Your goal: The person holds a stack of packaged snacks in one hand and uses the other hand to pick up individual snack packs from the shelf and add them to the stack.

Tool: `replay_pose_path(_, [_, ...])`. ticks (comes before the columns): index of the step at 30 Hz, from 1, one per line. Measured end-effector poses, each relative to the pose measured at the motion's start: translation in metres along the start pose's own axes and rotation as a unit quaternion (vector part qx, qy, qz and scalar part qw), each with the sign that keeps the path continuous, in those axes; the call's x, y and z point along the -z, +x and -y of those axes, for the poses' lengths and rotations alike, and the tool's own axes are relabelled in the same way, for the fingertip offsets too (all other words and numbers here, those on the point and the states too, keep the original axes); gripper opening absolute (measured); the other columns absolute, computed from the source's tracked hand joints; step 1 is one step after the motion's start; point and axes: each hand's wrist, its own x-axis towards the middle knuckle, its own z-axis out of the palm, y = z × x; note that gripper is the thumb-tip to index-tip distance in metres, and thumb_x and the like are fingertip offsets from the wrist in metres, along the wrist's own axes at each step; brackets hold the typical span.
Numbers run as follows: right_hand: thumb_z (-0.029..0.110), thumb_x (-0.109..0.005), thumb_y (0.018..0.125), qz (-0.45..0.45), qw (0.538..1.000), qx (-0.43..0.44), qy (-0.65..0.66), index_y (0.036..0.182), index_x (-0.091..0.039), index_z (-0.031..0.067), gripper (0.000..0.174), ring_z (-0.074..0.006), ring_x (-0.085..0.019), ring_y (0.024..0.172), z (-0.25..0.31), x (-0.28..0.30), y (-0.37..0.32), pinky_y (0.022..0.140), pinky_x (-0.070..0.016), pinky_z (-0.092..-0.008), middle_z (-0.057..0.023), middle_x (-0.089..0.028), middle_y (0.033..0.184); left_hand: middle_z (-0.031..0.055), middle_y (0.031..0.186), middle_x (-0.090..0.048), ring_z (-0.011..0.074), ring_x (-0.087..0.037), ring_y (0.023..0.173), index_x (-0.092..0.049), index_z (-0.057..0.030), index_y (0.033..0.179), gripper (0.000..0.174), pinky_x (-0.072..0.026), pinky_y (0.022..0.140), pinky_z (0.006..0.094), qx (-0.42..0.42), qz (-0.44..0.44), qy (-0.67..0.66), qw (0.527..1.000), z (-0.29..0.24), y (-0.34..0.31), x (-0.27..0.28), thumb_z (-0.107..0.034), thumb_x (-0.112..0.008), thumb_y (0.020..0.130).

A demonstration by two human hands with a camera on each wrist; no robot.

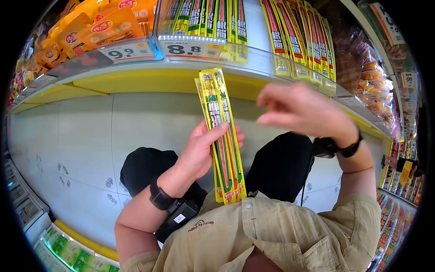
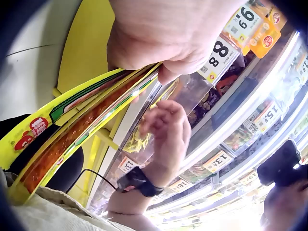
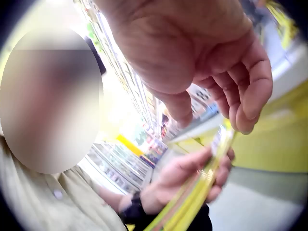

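Note:
My left hand [image 1: 202, 146] grips a small bundle of long, narrow yellow snack packets [image 1: 220, 136], thumb across the front and fingers wrapped behind. The packets stand lengthwise before my chest, with green and red print and a reddish strip inside. In the left wrist view the same packets [image 2: 91, 115] fan slightly apart along their edges. My right hand [image 1: 299, 106], blurred in the head view, hovers to the right of the bundle's upper part with fingers loosely bent and nothing in them. In the right wrist view that hand [image 3: 192, 62] shows a gap between thumb and fingers.
Ahead runs a shelf with a clear front lip [image 1: 253, 54]. Behind it stand similar green-print packets [image 1: 210, 20] and red-print packets [image 1: 301, 38]. Orange bags [image 1: 102, 27] sit at left above a 9.9 price tag [image 1: 129, 51]. Tiled floor [image 1: 81, 136] lies below.

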Motion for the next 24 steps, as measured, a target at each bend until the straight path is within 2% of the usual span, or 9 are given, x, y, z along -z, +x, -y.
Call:
replay_pose_path(1, [0.033,-0.067,0.082,0.025,1.0,-0.012,0.013,0.09,-0.054,0.0002,0.036,-0.0233,-0.057,0.061,-0.006,-0.02,0.007,0.054,-0.0437,-0.034,-0.0114,-0.056,0.068,0.012,0.103,-0.061,0.0239,-0.063,0.093,-0.049,-0.0032,0.113,0.027,-0.0537,0.082,0.039,-0.004,0.004,0.004,1.0,0.0,-0.001,0.001,-0.02,-0.054,0.092])
replay_pose_path(3, [0.041,-0.072,0.076,0.01,0.999,-0.016,0.047,0.091,-0.05,-0.0004,0.049,-0.0268,-0.057,0.064,-0.024,-0.057,0.019,0.055,-0.044,-0.0364,-0.014,-0.058,0.072,0.0091,0.101,-0.061,0.0211,-0.063,0.091,-0.05,-0.0046,0.113,0.027,-0.054,0.079,0.0365,-0.015,0.012,0.011,1.0,-0.001,-0.001,0.002,-0.02,-0.055,0.092])
replay_pose_path(6, [0.046,-0.076,0.069,0.049,0.986,-0.083,0.139,0.094,-0.047,-0.0012,0.06,-0.0309,-0.059,0.07,-0.023,-0.087,0.027,0.06,-0.0463,-0.0386,-0.0176,-0.059,0.074,0.0047,0.099,-0.061,0.0167,-0.062,0.088,-0.05,-0.0064,0.112,0.026,-0.0533,0.076,0.0323,-0.052,-0.018,0.028,0.998,0.003,-0.001,-0.002,-0.021,-0.056,0.092])
replay_pose_path(9, [0.048,-0.077,0.067,-0.009,0.983,-0.052,0.177,0.095,-0.046,-0.0017,0.065,-0.0317,-0.061,0.074,-0.027,-0.113,0.03,0.065,-0.0482,-0.0382,-0.0188,-0.059,0.078,0.0042,0.103,-0.059,0.0139,-0.06,0.092,-0.05,-0.0065,0.115,0.026,-0.0511,0.08,0.0306,-0.05,-0.029,0.06,0.997,0.007,-0.001,0.0,-0.019,-0.055,0.093])
replay_pose_path(13, [0.041,-0.077,0.07,-0.022,0.974,-0.021,0.223,0.098,-0.044,-0.0009,0.06,-0.0317,-0.063,0.079,-0.03,-0.114,0.037,0.067,-0.0492,-0.0382,-0.0197,-0.061,0.083,0.0052,0.109,-0.057,0.0141,-0.057,0.099,-0.047,-0.006,0.119,0.028,-0.0483,0.085,0.0303,-0.03,-0.025,0.007,0.999,0.003,0.0,0.003,-0.014,-0.051,0.093])
replay_pose_path(16, [0.037,-0.077,0.071,0.019,0.981,-0.045,0.188,0.1,-0.043,-0.0006,0.058,-0.0317,-0.063,0.079,-0.025,-0.101,0.037,0.067,-0.0491,-0.0383,-0.0196,-0.061,0.084,0.0058,0.11,-0.056,0.0144,-0.056,0.101,-0.045,-0.0051,0.12,0.029,-0.0466,0.086,0.0295,-0.035,-0.033,0.001,0.999,0.003,-0.001,0.001,-0.011,-0.05,0.092])
replay_pose_path(19, [0.037,-0.074,0.074,0.055,0.969,-0.058,0.232,0.102,-0.043,-0.0008,0.057,-0.0303,-0.063,0.08,-0.025,-0.102,0.039,0.067,-0.049,-0.0377,-0.0193,-0.061,0.085,0.0063,0.109,-0.056,0.0152,-0.057,0.098,-0.045,-0.0056,0.121,0.029,-0.0487,0.084,0.0307,-0.032,-0.032,-0.001,0.999,0.006,-0.001,0.003,-0.012,-0.05,0.093])
replay_pose_path(20, [0.038,-0.072,0.076,0.091,0.973,-0.084,0.194,0.104,-0.042,-0.0007,0.056,-0.0319,-0.063,0.082,-0.025,-0.096,0.039,0.069,-0.0487,-0.0395,-0.0187,-0.061,0.085,0.0069,0.106,-0.056,0.0166,-0.06,0.092,-0.045,-0.0061,0.121,0.029,-0.0519,0.079,0.0324,-0.023,-0.033,-0.002,0.999,0.006,-0.001,0.003,-0.015,-0.051,0.093])
replay_pose_path(24, [0.036,-0.068,0.079,0.052,0.998,-0.014,0.031,0.107,-0.042,-0.0007,0.053,-0.036,-0.06,0.089,-0.02,-0.074,0.047,0.076,-0.0478,-0.043,-0.0206,-0.059,0.097,0.0084,0.1,-0.057,0.0184,-0.062,0.084,-0.044,-0.0058,0.118,0.029,-0.0543,0.074,0.0342,-0.005,-0.044,0.017,0.999,0.001,-0.004,0.006,-0.019,-0.053,0.094])
